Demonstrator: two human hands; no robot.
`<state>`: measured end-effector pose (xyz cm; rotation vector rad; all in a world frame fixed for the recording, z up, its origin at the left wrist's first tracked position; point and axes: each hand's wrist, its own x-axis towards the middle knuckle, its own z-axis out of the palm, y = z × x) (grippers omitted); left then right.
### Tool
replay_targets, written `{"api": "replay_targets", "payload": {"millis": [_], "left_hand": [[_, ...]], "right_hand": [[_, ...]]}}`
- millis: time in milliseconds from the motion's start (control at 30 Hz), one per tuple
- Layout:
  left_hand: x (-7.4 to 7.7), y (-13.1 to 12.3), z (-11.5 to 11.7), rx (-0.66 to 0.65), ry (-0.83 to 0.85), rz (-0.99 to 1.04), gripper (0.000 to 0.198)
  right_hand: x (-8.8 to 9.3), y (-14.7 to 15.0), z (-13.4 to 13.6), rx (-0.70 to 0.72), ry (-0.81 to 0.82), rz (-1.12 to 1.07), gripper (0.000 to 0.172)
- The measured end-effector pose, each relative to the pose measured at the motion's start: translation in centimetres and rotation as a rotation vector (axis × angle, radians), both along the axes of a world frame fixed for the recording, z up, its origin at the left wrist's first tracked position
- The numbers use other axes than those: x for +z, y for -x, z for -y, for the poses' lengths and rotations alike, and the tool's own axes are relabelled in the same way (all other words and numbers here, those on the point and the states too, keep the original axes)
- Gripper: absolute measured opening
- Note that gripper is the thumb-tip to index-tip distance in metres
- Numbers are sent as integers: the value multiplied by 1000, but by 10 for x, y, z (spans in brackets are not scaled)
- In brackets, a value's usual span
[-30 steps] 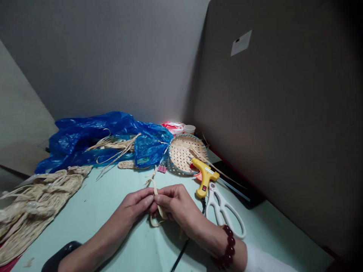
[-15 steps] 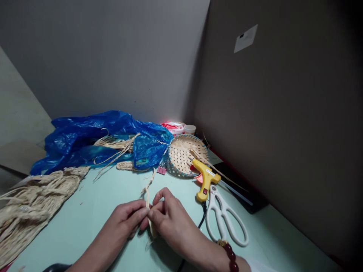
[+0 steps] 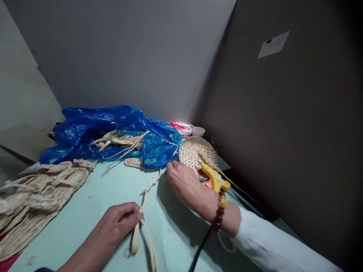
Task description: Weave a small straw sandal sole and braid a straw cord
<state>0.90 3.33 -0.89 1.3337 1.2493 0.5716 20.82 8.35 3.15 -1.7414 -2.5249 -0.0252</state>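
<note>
My left hand pinches a pale raffia braid between thumb and forefinger, just above the table. Below the pinch a flat folded raffia loop and loose strands hang down. The twisted upper end of the braid runs away from me. Stretched forward, my right hand has its fingers curled closed beside the woven basket's near left edge. A sliver of a pink binder clip shows at its fingertips; the rest is hidden under the hand.
A yellow glue gun leans by the round woven basket. White scissors lie mostly under my right forearm. A blue plastic bag with raffia lies at the back, braided raffia pieces at left, a cup behind.
My right hand has left the braid and moved forward to the binder clip by the basket. My left hand still pinches the braid, slightly lower. The view has shifted left.
</note>
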Motion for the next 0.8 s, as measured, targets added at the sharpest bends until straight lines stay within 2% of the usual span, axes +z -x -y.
{"api": "replay_targets", "payload": {"millis": [167, 367, 467, 600, 800], "left_hand": [[1, -3, -5, -19, -29, -35, 37], [2, -4, -8, -47, -95, -142, 37], [2, -4, -11, -73, -148, -192, 36], [1, -7, -23, -118, -212, -260, 34], [3, -19, -45, -99, -327, -313, 25]], "right_hand": [[-16, 22, -25, 32, -20, 131, 26], [0, 6, -16, 59, 10, 142, 25], [3, -1, -11, 64, 28, 111, 24], [-3, -9, -14, 92, 28, 21, 22], [-9, -22, -9, 185, 48, -165, 15]]}}
